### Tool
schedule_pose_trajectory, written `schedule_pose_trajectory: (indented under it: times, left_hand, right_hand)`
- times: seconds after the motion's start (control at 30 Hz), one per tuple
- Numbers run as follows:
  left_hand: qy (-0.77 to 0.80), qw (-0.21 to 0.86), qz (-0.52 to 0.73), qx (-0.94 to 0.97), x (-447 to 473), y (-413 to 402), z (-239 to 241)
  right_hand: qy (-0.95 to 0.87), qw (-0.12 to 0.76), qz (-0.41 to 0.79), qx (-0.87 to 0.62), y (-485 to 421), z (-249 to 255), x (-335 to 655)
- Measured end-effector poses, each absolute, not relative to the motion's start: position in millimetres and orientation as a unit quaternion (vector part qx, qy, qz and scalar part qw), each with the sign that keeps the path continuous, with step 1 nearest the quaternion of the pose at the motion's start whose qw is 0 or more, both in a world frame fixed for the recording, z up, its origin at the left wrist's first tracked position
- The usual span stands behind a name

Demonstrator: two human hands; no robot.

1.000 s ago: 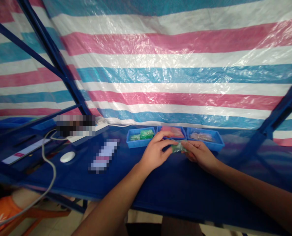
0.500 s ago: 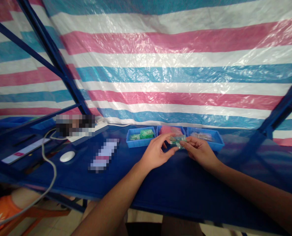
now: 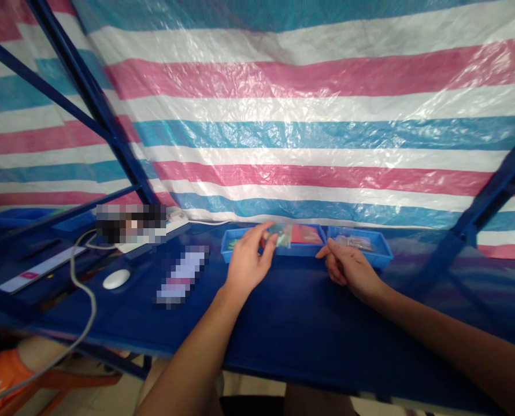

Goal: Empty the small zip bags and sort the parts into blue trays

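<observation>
My left hand [image 3: 249, 259] is above the left and middle trays, its thumb and fingers closed on a small clear plastic packet [image 3: 284, 236] with something green in it. What lies inside the packet is too blurred to name. The packet hangs over the middle blue tray [image 3: 303, 251], where a red piece [image 3: 300, 233] shows behind it. My right hand [image 3: 351, 270] is just in front of the right blue tray [image 3: 384, 254]. Its fingers are curled, thumb on top, with nothing visible in them. Clear packets [image 3: 355, 242] lie in that tray. My left hand partly covers the left blue tray [image 3: 228, 249].
A white mouse [image 3: 117, 279], a blurred-out phone-like object [image 3: 182, 276] and a white cable [image 3: 93, 312] lie on the blue table [image 3: 309, 323] at left. Blue metal posts [image 3: 110, 136] stand at the sides. A person in an orange garment [image 3: 6, 370] is at the lower left.
My left hand has moved left with the packet, away from my right hand. The right hand has let go of the packet and its fingers have curled in.
</observation>
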State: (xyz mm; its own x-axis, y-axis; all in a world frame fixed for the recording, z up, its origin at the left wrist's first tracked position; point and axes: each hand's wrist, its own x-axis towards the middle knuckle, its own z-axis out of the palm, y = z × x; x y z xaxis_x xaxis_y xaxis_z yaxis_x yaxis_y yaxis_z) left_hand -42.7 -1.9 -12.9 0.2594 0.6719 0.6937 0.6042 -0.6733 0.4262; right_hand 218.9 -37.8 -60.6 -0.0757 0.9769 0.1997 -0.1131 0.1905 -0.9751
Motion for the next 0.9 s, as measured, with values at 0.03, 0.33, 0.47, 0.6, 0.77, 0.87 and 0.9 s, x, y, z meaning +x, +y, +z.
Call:
schedule_pose_trajectory:
  times: [0.03,0.33,0.47,0.6,0.77,0.87,0.9]
  left_hand:
    - [0.44,0.019,0.459,0.772,-51,2,-11]
    - [0.657,-0.09,0.338,0.668,-94,26,-17]
    - [0.641,-0.102,0.348,0.677,-90,25,-20]
    - [0.595,-0.105,0.378,0.702,-83,21,-16]
    - [0.515,-0.077,0.407,0.75,-65,10,-13]
    - [0.402,-0.013,0.431,0.808,-49,-1,-14]
    - [0.358,0.022,0.424,0.832,-43,-5,-15]
  right_hand:
    - [-0.55,0.543,0.485,-0.41,-38,-62,219]
    - [-0.825,0.367,0.093,-0.42,-45,-28,246]
    - [-0.826,0.336,-0.014,-0.453,-31,-3,295]
    - [-0.803,0.288,-0.007,-0.521,-18,-14,358]
    - [-0.767,0.288,0.238,-0.521,-18,-40,407]
    - [-0.743,0.306,0.259,-0.536,-18,-39,414]
    - [-0.737,0.313,0.255,-0.542,-18,-37,416]
